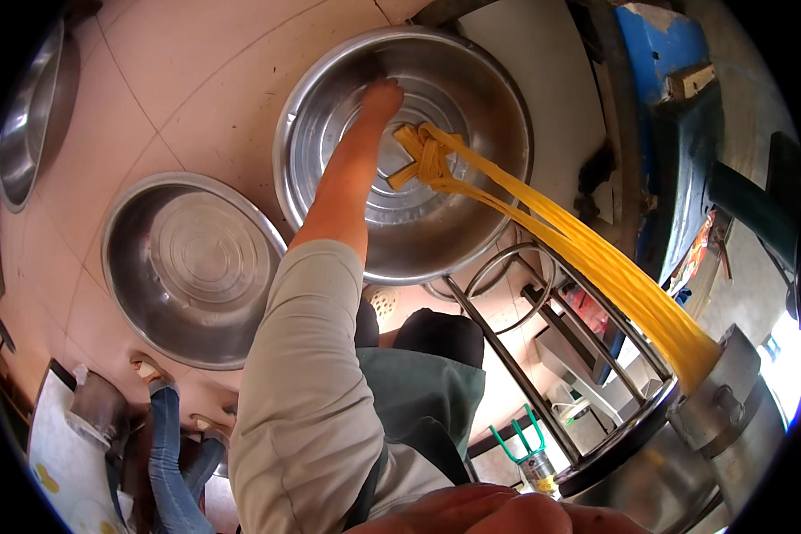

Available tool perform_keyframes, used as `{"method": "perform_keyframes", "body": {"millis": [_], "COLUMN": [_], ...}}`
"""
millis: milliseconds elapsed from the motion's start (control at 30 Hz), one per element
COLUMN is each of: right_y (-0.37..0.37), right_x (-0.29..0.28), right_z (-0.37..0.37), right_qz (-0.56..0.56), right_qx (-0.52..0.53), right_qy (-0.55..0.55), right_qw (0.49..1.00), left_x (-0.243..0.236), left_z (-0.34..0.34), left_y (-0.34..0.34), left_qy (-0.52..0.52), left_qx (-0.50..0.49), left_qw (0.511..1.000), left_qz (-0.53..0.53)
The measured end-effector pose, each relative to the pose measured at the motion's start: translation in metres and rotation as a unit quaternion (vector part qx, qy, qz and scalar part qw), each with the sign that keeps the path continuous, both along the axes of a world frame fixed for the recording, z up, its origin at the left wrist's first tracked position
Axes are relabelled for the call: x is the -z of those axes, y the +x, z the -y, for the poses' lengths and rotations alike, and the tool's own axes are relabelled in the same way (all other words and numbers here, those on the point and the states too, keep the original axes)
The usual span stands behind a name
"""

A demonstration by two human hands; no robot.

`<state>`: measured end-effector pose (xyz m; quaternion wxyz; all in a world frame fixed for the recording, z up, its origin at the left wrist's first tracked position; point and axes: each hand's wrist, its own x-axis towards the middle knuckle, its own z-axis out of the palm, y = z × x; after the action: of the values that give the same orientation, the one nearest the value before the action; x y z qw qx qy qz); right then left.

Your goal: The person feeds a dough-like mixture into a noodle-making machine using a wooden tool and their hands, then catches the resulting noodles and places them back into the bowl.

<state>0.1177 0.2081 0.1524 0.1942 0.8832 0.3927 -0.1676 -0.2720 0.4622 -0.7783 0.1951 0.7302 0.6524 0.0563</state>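
My left hand point(383, 100) is curled closed over a wide steel basin point(516, 151), near its far side. Whether anything lies inside the curled fingers is hidden. Beside it, yellow noodle-like strands point(432, 165) lie in a loose, folded heap on the basin floor, apart from the fingers as far as I can see. From that heap the strands stretch down to the right, over the basin's rim, to the round metal mouth of a machine point(730, 396). My right hand does not show.
A second steel basin point(209, 249) sits left on the tiled floor; another basin point(36, 116) stands at the far left. Below the strands is a metal-framed stool point(596, 374). Blue machinery point(663, 53) is at the upper right. Another person's jeans-clad leg point(173, 454) shows at lower left.
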Motion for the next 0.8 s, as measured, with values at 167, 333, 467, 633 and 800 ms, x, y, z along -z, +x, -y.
{"method": "perform_keyframes", "body": {"millis": [167, 333, 467, 633, 800], "right_y": [0.014, 0.038, 0.069, 0.009, -0.013], "right_x": [-0.029, -0.085, -0.099, -0.138, -0.156], "right_z": [0.023, 0.096, 0.07, 0.062, 0.087], "right_qz": [-0.017, -0.073, -0.202, -0.329, -0.307], "right_qx": [0.009, 0.061, 0.137, -0.002, -0.062], "right_qy": [0.038, 0.18, 0.335, 0.144, 0.132], "right_qw": [0.999, 0.979, 0.91, 0.933, 0.94], "left_x": [-0.031, -0.214, -0.51, -0.779, -0.851], "left_z": [0.084, 0.199, 0.263, 0.253, 0.211], "left_y": [0.004, 0.006, 0.004, 0.048, 0.132], "left_qy": [-0.096, -0.096, -0.073, 0.219, 0.316], "left_qx": [-0.158, -0.09, -0.006, 0.176, 0.234], "left_qw": [0.975, 0.926, 0.855, 0.785, 0.841], "left_qz": [0.123, 0.353, 0.513, 0.552, 0.371]}}
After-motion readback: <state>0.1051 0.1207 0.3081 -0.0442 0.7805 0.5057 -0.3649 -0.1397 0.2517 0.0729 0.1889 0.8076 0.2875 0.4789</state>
